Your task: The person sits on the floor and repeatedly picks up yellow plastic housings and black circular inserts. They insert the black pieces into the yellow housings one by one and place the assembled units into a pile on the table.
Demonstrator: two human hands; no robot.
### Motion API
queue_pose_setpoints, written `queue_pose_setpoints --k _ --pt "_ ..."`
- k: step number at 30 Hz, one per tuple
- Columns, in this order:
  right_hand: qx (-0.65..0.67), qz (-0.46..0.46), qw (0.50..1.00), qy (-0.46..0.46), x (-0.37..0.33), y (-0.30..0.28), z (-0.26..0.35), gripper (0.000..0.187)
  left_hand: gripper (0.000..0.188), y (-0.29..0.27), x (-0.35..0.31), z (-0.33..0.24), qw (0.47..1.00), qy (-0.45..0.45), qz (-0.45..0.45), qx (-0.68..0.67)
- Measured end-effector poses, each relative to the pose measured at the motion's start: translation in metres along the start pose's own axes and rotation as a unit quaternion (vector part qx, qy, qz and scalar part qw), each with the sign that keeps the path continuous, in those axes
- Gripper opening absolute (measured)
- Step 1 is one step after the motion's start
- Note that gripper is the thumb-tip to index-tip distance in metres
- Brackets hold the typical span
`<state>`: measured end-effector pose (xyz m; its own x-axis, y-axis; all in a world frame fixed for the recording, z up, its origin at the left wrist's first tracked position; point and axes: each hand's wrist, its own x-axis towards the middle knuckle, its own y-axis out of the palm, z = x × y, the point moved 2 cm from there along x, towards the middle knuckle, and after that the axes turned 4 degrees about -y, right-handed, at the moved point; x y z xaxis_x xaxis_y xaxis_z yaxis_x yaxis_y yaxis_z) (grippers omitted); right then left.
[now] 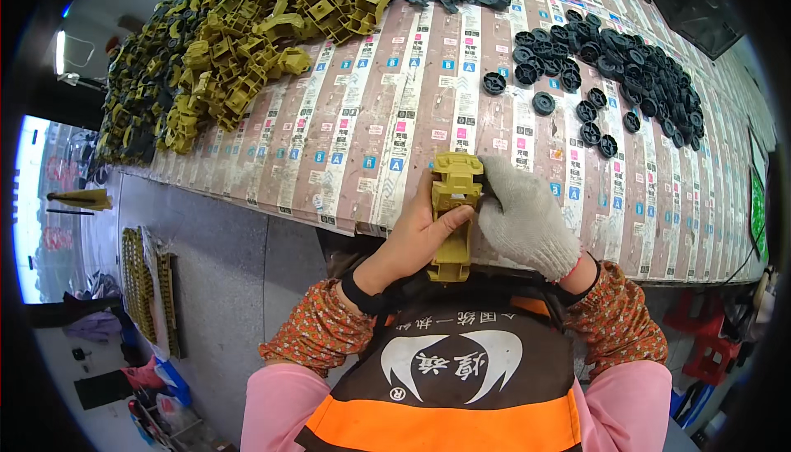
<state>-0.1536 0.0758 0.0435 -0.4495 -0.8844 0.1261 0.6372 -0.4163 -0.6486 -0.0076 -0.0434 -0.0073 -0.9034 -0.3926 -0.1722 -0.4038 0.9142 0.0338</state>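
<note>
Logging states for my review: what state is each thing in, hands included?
Yellow plastic part: held, partly covered
Left hand: bare, gripping the part
Right hand: gloved, against the part's right side
Black wheels: loose, some heaped, some apart
Yellow pieces: heaped
Lamp: lit

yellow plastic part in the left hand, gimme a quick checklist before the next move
1. Yellow plastic part gripped by the left hand: ok, thumb across it.
2. Right hand beside the part: ok.
3. Each hand gloved: not ok, the left is bare.
4. What the right fingertips hold: cannot tell, hidden.
5. Black wheels apart from the hands: ok, spread farther up the table.
</note>
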Motion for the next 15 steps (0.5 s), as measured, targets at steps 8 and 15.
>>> queue_pose_setpoints --k 8,15 --pt "-0.026 0.063 0.997 0.025 -0.005 -0.007 -0.004 0.022 0.072 0.002 -0.006 0.011 0.997 -0.037 0.05 0.037" --pt "-0.013 0.092 0.994 0.053 0.046 -0.05 -0.024 0.028 0.061 0.008 0.002 0.002 0.995 -0.052 -0.025 -0.085"
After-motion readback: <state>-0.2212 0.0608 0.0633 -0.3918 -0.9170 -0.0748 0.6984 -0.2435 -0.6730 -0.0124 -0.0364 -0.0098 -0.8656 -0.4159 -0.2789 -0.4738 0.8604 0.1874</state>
